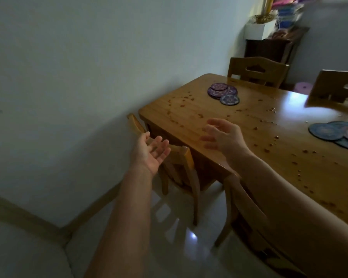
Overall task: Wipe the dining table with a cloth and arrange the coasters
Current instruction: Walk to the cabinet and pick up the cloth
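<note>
Wooden table (219,117), scattered crumbs (269,145), coasters (222,91)

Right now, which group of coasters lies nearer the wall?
The purple coasters at the table's far corner; the blue coasters lie toward the right edge of the view.

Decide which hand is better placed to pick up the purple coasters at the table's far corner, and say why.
Probably the right hand: it is open over the table, nearer the purple coasters. The left hand, also empty, hangs off the table above a chair.
</note>
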{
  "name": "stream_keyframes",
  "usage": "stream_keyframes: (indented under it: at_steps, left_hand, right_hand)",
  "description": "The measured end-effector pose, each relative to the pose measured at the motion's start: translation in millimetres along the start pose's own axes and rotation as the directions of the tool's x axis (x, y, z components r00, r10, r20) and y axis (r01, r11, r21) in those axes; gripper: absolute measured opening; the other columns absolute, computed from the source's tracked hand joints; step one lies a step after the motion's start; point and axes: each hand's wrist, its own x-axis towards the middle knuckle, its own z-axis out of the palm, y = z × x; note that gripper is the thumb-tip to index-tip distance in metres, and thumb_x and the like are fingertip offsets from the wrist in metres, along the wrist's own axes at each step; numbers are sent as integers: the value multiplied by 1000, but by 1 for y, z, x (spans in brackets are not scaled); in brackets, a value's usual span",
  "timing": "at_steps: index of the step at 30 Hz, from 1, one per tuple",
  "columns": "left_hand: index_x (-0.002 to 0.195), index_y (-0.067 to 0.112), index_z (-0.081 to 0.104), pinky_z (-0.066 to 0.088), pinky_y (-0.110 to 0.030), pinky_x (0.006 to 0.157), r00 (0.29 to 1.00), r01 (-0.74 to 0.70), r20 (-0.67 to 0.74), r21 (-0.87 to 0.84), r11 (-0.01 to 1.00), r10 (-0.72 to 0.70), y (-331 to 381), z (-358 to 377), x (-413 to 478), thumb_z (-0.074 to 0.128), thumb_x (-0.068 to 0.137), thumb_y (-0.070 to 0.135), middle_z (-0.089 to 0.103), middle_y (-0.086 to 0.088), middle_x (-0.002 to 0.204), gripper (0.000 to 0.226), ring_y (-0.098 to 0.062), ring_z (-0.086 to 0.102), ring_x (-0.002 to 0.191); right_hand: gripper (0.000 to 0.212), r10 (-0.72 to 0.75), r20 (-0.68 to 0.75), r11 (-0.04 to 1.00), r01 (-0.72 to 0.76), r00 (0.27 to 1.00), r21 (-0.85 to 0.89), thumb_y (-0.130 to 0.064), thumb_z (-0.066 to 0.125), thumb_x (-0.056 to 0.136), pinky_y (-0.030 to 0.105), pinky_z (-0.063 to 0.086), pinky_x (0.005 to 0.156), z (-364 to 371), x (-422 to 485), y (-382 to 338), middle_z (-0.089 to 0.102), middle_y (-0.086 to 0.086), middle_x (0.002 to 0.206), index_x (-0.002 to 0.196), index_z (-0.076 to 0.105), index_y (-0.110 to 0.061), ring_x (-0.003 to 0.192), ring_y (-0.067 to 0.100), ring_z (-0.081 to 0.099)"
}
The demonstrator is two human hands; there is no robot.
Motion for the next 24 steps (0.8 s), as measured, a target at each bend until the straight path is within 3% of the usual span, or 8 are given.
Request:
stream_keyframes:
  at_steps: [4,10,15,19,24]
  left_hand:
    - [134,16,46,55,-41,73,996,-54,63,-49,997,57,-9,2,-59,47,99,26,65,-12,118,36,-29,68,93]
    - [102,14,54,56,-41,78,979,-111,161,-82,990,123,-26,21,-139,47,98,23,68,-12,113,12,-29,70,97]
    - [98,19,53,57,-37,73,939,-146,309,-48,988,154,-39,51,-188,45,98,26,71,-7,103,11,-24,73,85]
    - [96,20,55,55,-38,86,912,-166,376,-17,986,161,-51,80,-221,42,100,28,70,-5,105,16,-23,71,95]
    - [101,20,54,56,-38,83,874,-161,463,-9,987,147,-81,127,-246,44,99,29,72,-4,105,14,-22,72,93]
  right_hand:
    - [29,-91,-45,991,95,995,92,-20,57,97,32,61,74,-29,-59,-17,67,2,110,125,58,-18,88,17,72]
    - [27,-185,-147,964,209,972,166,-20,54,98,34,60,74,-89,-139,-32,71,7,107,124,60,-14,87,22,73]
    - [25,-221,-303,933,292,927,210,-19,49,100,36,59,78,-156,-193,-43,71,9,108,123,59,-13,91,25,73]
    - [25,-233,-455,907,360,860,217,-18,49,101,36,59,78,-208,-229,-49,72,10,107,122,59,-12,91,24,73]
    - [22,-236,-601,878,432,764,205,-17,48,101,39,58,82,-283,-266,-58,73,9,103,118,61,-13,91,24,73]
